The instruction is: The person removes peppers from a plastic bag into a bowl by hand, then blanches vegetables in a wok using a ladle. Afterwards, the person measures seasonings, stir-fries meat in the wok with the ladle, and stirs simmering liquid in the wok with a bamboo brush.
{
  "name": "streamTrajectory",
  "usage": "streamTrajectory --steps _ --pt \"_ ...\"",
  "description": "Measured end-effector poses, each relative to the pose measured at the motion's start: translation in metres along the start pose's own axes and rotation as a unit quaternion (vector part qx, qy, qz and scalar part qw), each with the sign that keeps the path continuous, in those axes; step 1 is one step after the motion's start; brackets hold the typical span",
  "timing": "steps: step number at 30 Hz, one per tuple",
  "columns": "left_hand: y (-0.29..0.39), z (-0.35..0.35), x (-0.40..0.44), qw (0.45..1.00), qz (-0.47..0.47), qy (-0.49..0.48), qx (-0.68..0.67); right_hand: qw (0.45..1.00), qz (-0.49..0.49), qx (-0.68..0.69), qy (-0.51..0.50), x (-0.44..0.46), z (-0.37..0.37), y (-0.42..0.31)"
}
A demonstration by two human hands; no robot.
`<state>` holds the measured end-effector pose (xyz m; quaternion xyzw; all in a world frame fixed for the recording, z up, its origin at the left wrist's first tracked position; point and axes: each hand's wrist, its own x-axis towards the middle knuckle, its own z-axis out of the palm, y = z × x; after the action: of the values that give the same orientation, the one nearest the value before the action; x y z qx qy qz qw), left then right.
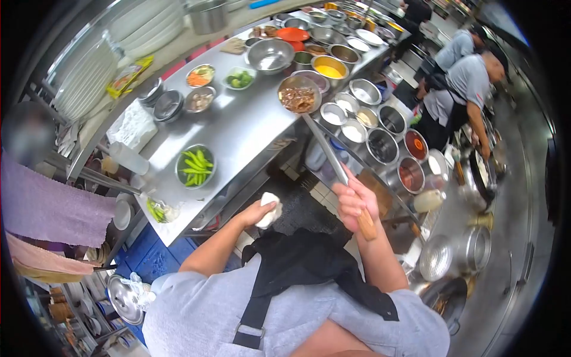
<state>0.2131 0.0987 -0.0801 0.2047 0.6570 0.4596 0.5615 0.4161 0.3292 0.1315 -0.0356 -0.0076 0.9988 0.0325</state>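
Note:
My right hand is wrapped round the handle of a long metal ladle, near its wooden end. The ladle's bowl is full of glossy brown food and is at the edge of the steel counter; whether it touches the counter I cannot tell. Lower and to the left, my left hand grips a folded white cloth in front of the black apron. On the counter stand a bowl of green peppers, an empty-looking steel bowl and a bowl of broccoli.
Several seasoning pots, including a dark-liquid pot and a red sauce pot, stand right of the ladle. A co-worker handles a wok at the right. Plates are stacked at left; a perforated strainer lies lower right.

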Motion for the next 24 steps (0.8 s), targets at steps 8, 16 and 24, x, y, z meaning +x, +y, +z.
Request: streamTrajectory --steps 8,16,24 --pt "-0.028 -0.114 -0.09 0.961 0.024 0.178 -0.21 0.941 0.081 -0.311 0.103 0.247 -0.027 0.002" --pt "-0.063 -0.102 -0.079 0.968 0.018 0.123 -0.219 0.739 0.054 -0.645 0.188 0.346 -0.044 0.01" --pt "-0.035 -0.131 -0.063 0.973 0.012 0.147 -0.179 0.697 0.052 -0.687 0.199 0.363 -0.045 0.006"
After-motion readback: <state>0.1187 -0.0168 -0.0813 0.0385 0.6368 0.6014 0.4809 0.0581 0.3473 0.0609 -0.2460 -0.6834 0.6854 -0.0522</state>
